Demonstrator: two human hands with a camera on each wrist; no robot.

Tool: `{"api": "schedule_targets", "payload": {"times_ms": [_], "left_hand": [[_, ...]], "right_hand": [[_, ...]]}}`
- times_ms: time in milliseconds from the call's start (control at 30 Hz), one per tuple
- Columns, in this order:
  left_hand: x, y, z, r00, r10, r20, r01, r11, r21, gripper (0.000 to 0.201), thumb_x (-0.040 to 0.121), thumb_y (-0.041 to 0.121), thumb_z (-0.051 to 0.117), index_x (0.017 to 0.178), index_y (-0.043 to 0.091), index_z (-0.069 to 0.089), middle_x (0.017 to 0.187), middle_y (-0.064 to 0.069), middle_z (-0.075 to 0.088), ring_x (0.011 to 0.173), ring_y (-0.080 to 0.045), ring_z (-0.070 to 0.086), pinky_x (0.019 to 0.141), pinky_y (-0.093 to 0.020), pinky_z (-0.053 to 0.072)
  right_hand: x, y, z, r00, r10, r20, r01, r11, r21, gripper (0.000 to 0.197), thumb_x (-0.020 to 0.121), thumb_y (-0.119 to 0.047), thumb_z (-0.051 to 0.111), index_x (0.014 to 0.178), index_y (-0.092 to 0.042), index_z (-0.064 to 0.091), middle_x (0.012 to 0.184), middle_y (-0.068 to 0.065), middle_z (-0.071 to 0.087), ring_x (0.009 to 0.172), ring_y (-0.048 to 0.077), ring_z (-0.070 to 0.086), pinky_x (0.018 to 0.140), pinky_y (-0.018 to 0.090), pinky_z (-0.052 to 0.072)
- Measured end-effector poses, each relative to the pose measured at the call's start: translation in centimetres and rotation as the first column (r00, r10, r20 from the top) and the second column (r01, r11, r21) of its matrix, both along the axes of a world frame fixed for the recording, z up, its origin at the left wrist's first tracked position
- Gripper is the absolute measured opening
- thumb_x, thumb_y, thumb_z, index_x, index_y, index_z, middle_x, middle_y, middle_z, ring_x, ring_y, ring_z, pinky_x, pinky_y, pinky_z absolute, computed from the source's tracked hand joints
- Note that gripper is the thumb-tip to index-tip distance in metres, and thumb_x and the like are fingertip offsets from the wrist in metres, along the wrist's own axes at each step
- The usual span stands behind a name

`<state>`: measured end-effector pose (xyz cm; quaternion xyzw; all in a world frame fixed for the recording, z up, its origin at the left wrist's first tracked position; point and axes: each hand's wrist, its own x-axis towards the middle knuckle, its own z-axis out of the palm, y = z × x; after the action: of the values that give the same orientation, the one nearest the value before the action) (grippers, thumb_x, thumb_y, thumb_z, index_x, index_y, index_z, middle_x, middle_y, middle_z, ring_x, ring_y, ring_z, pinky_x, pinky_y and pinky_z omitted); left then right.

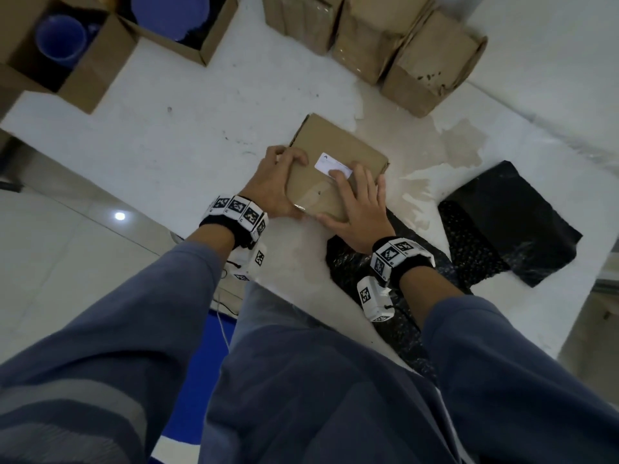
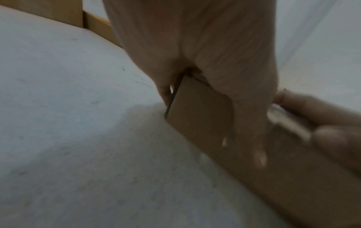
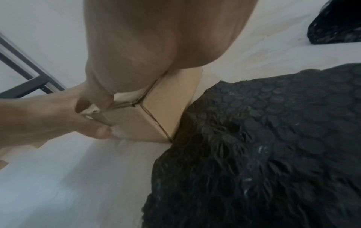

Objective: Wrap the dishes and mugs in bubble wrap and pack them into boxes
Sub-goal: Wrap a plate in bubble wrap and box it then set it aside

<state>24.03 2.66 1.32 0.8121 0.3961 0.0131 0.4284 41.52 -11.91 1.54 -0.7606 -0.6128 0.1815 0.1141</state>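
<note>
Boxes (image 1: 67,51), two of them open, stand on the white counter (image 1: 174,139) well beyond and to the left of the left hand (image 1: 274,182); one holds a blue mug (image 1: 60,40), the other a blue dish (image 1: 169,15). That left hand grips the left edge of a closed box (image 1: 335,165) lying flat at the middle of the counter: its fingers curl over the top face and its thumb runs along the near edge, where clear tape (image 1: 301,206) shines. In the left wrist view the fingers (image 2: 246,108) come down over the brown card (image 2: 199,111) with the thumb on the other side of the edge. Just right of it, the right hand (image 1: 360,209) lies on the same box, fingers straight and spread flat on the top, one fingertip touching the white label (image 1: 330,164), thumb reaching left along the near edge to meet the left thumb. The right wrist view shows the two thumbs pressing together on the taped corner (image 3: 125,106). Under the right wrist and just right of the box lies black bubble wrap (image 3: 263,146), touching the box's side; a second black sheet (image 1: 516,222) lies farther right. Beyond both hands, at the far edge of the counter, three closed boxes (image 1: 368,35) stand side by side.
</note>
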Motion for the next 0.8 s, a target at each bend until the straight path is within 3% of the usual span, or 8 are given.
{"api": "schedule_targets", "payload": {"times_ms": [133,233,333,400,500,600,733,800], "left_hand": [[-0.4,-0.3,0.4,0.999,0.005,0.038,0.000,0.993,-0.119,0.103,0.042,0.038,0.096,0.126,0.032,0.036,0.132,-0.002,0.035,0.120,-0.019,0.042,0.103,-0.039,0.044],[-0.7,-0.6,0.6,0.998,0.035,0.046,-0.025,0.980,-0.198,0.097,0.044,0.049,0.092,0.122,0.043,0.035,0.130,-0.002,0.037,0.121,-0.021,0.042,0.100,-0.045,0.047],[-0.9,-1.0,0.7,0.998,0.050,0.038,-0.040,0.977,-0.209,0.103,0.041,0.053,0.090,0.122,0.044,0.029,0.128,-0.002,0.036,0.119,-0.023,0.044,0.097,-0.049,0.049],[-0.7,-1.1,0.9,0.984,0.144,0.103,-0.111,0.956,-0.270,0.121,0.041,0.042,0.096,0.133,0.033,0.018,0.130,0.001,0.037,0.120,-0.019,0.047,0.097,-0.045,0.051],[-0.3,-1.0,1.3,0.961,0.266,0.076,-0.224,0.909,-0.353,0.139,0.046,0.012,0.099,0.151,0.020,0.009,0.121,0.012,0.045,0.108,-0.002,0.053,0.079,-0.018,0.053],[0.2,-0.4,1.9,0.961,0.274,0.045,-0.242,0.906,-0.347,0.121,0.034,0.023,0.102,0.138,0.014,0.043,0.114,0.010,0.055,0.109,-0.012,0.060,0.073,-0.019,0.054],[-0.9,1.3,1.5,0.940,0.331,0.082,-0.269,0.867,-0.420,0.099,0.040,0.017,0.101,0.122,0.028,0.048,0.112,0.014,0.058,0.107,-0.005,0.060,0.070,-0.009,0.050],[-2.1,2.7,1.2,0.930,0.352,0.102,-0.290,0.877,-0.383,0.108,0.039,0.030,0.100,0.132,0.033,0.046,0.123,0.012,0.058,0.114,-0.007,0.058,0.083,-0.018,0.053]], "right_hand": [[1.1,-0.1,0.8,0.995,-0.014,-0.102,0.027,0.991,0.128,0.078,0.075,-0.068,0.065,0.137,-0.023,0.051,0.151,0.012,0.031,0.140,0.028,0.029,0.118,0.054,0.018],[0.8,-0.8,1.2,0.928,-0.271,-0.255,0.304,0.947,0.100,0.107,0.055,-0.070,0.076,0.144,-0.022,0.041,0.154,0.017,0.019,0.141,0.032,0.023,0.116,0.044,0.024],[0.1,-0.9,1.1,0.588,-0.541,-0.601,0.562,0.808,-0.178,0.138,0.042,-0.053,0.094,0.151,-0.028,0.014,0.152,0.008,0.027,0.137,0.022,0.034,0.109,0.038,0.038],[0.0,-0.3,0.4,0.441,-0.620,-0.649,0.572,0.751,-0.328,0.124,0.037,-0.043,0.097,0.139,-0.031,0.027,0.135,0.003,0.051,0.123,0.023,0.053,0.098,0.043,0.052],[0.0,0.8,0.0,0.427,-0.672,-0.605,0.571,0.719,-0.395,0.108,0.036,-0.044,0.092,0.128,-0.033,0.037,0.123,0.002,0.056,0.111,0.024,0.060,0.087,0.046,0.058],[0.1,1.7,0.1,0.404,-0.653,-0.641,0.593,0.720,-0.360,0.088,0.048,-0.041,0.087,0.124,-0.041,0.043,0.122,0.004,0.056,0.108,0.023,0.062,0.087,0.045,0.058],[-0.4,3.6,1.7,0.439,-0.598,-0.671,0.588,0.756,-0.289,0.087,0.057,-0.041,0.085,0.131,-0.050,0.041,0.123,0.005,0.053,0.112,0.024,0.057,0.093,0.046,0.055],[-1.3,5.1,2.5,0.471,-0.580,-0.665,0.544,0.784,-0.298,0.094,0.054,-0.040,0.085,0.133,-0.049,0.035,0.125,0.002,0.051,0.116,0.022,0.053,0.096,0.046,0.053]]}}
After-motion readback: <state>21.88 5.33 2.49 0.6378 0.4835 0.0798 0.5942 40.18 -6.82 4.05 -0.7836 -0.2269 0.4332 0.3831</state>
